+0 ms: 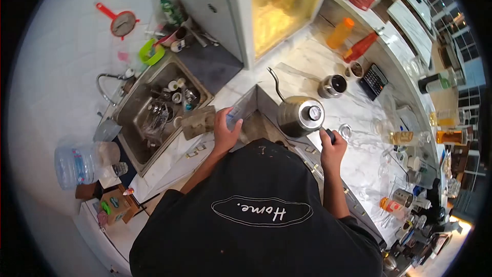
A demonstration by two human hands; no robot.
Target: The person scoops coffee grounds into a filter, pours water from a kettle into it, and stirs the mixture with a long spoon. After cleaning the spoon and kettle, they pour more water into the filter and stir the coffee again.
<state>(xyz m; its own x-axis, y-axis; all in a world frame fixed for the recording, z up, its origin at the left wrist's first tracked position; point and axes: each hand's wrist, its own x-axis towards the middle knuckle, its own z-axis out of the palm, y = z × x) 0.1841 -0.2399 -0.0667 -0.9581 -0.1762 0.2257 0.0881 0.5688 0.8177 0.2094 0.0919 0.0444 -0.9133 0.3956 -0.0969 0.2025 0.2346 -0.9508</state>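
My left hand (227, 129) is closed around a clear plastic container (234, 116) with blue print, between the sink side and the counter corner. My right hand (333, 143) grips the black handle of a steel gooseneck kettle (300, 116). The kettle is upright at the counter's edge, its thin spout pointing away from me. Whether its base touches the counter cannot be made out. Beyond the kettle stands a steel cup (332, 86) with a dark inside. A small glass (345, 132) is just right of my right hand.
At the left is a sink (138, 103) holding several dishes, with a faucet (106, 88). A calculator (373, 81), orange bottle (340, 33) and red bottle (361, 47) stand on the marble counter (353, 166). Bottles and glassware line the right side. A yellow-lit cabinet (282, 10) rises ahead.
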